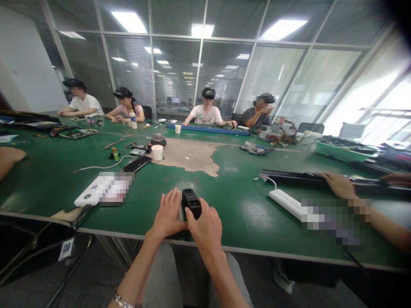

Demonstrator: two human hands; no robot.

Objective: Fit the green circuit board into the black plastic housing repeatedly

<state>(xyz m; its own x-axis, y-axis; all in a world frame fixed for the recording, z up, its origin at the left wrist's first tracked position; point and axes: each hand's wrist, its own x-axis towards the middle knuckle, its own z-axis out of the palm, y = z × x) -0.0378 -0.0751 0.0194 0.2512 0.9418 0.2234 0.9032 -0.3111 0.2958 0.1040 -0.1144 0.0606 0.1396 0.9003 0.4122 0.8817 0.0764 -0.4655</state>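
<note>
Two grips, left hand (167, 213), right hand (203, 226), pinch a black box (191, 202); tag (66, 249) reads 01.

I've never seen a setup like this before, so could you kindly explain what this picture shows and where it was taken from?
This picture comes from a camera worn on a person's head, looking forward and down, so the two bare arms at the bottom are theirs. Their left hand and right hand both hold a small black box-shaped device at a green workbench. A white power strip lies to the right, near a co-worker's hand. Another person sits across the bench, wearing head-mounted gear.
</note>
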